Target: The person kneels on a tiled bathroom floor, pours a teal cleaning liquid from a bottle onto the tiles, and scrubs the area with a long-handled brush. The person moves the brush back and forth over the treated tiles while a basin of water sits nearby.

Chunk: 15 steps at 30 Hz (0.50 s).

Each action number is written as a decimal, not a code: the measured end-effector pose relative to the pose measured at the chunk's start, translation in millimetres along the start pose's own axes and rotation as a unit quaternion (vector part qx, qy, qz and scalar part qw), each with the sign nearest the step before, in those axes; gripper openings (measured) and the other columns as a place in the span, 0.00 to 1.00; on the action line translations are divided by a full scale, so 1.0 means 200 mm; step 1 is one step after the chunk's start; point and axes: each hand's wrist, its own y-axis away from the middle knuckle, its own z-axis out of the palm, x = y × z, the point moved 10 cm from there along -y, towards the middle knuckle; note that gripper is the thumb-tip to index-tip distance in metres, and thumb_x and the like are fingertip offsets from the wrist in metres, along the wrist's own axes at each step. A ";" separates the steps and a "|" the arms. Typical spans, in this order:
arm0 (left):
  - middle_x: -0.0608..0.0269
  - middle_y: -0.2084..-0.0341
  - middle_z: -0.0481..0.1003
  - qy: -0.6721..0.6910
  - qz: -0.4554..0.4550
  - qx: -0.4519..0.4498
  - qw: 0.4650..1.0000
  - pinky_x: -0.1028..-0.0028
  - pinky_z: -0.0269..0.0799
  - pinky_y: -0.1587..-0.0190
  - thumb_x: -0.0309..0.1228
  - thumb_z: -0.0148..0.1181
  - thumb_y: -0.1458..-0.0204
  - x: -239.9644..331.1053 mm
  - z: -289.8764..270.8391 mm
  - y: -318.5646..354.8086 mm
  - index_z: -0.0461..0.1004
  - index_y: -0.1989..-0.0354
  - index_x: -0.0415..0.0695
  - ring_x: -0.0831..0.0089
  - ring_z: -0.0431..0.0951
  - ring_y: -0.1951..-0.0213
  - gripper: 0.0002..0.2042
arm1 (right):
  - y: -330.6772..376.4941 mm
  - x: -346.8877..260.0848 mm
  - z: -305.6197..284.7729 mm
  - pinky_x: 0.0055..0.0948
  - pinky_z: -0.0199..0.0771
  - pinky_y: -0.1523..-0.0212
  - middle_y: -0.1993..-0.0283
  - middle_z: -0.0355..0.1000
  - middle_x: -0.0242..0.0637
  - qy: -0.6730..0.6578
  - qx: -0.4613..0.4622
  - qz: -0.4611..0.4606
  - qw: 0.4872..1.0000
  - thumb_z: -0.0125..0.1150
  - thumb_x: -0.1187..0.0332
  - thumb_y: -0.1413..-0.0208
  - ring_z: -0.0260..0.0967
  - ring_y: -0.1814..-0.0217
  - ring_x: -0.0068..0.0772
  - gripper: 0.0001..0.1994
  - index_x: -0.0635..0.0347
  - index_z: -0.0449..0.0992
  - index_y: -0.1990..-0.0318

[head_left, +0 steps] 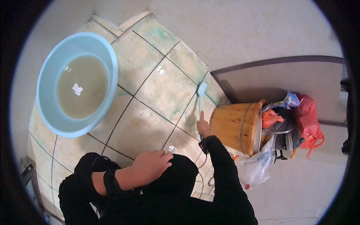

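My right hand (203, 127) is closed round the thin handle of a light-blue long-handled brush (201, 90). Its rounded head points away from me, over the tiles near the wall; I cannot make out bristles. My left hand (152, 165) lies across my bent knee (180, 174) with its fingers stretched out and nothing in them. Just beyond that knee, a small white scrap (171, 149) sits on the tiled floor (138, 123).
At the left stands a large light-blue basin (43, 88) of cloudy water, with white scraps (77, 89) in it. Right of my right hand is a wooden bucket (234, 127) stuffed with bags, including a red plastic bag (307, 120). Walls border the floor.
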 end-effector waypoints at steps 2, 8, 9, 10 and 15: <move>0.57 0.72 0.70 -0.021 -0.010 -0.006 1.000 0.63 0.70 0.69 0.33 0.52 0.48 -0.01 -0.01 0.00 0.68 0.64 0.45 0.59 0.73 0.69 0.08 | 0.06 0.02 0.08 0.42 0.69 0.78 0.79 0.70 0.51 0.030 0.004 -0.002 1.000 0.46 0.69 0.47 0.69 0.80 0.44 0.40 0.44 0.25 0.34; 0.57 0.71 0.71 -0.012 -0.007 -0.032 0.999 0.65 0.70 0.69 0.34 0.52 0.48 -0.04 0.04 -0.01 0.68 0.59 0.45 0.59 0.73 0.69 0.10 | 0.46 0.31 0.31 0.48 0.68 0.76 0.81 0.69 0.56 0.020 -0.049 0.030 0.998 0.44 0.67 0.47 0.69 0.78 0.53 0.39 0.48 0.25 0.34; 0.57 0.71 0.70 -0.013 -0.005 -0.031 0.999 0.65 0.70 0.68 0.34 0.52 0.47 -0.04 0.05 -0.01 0.68 0.59 0.45 0.59 0.73 0.69 0.10 | 0.40 0.34 0.24 0.46 0.68 0.78 0.81 0.69 0.54 0.004 0.005 0.034 0.999 0.44 0.67 0.46 0.69 0.79 0.51 0.39 0.49 0.25 0.34; 0.57 0.72 0.70 -0.016 -0.008 -0.045 0.999 0.65 0.69 0.68 0.34 0.52 0.47 -0.05 0.07 -0.02 0.68 0.59 0.45 0.59 0.73 0.69 0.10 | 0.36 0.36 0.20 0.42 0.69 0.80 0.81 0.69 0.52 -0.046 0.004 0.057 0.997 0.44 0.67 0.46 0.69 0.81 0.48 0.39 0.48 0.25 0.34; 0.58 0.72 0.70 -0.031 -0.009 -0.041 0.999 0.65 0.69 0.69 0.34 0.51 0.47 -0.05 0.04 -0.03 0.68 0.60 0.45 0.59 0.73 0.70 0.09 | 0.65 0.52 0.45 0.47 0.67 0.78 0.81 0.68 0.52 0.009 -0.076 0.090 0.993 0.45 0.65 0.46 0.69 0.79 0.51 0.40 0.41 0.23 0.35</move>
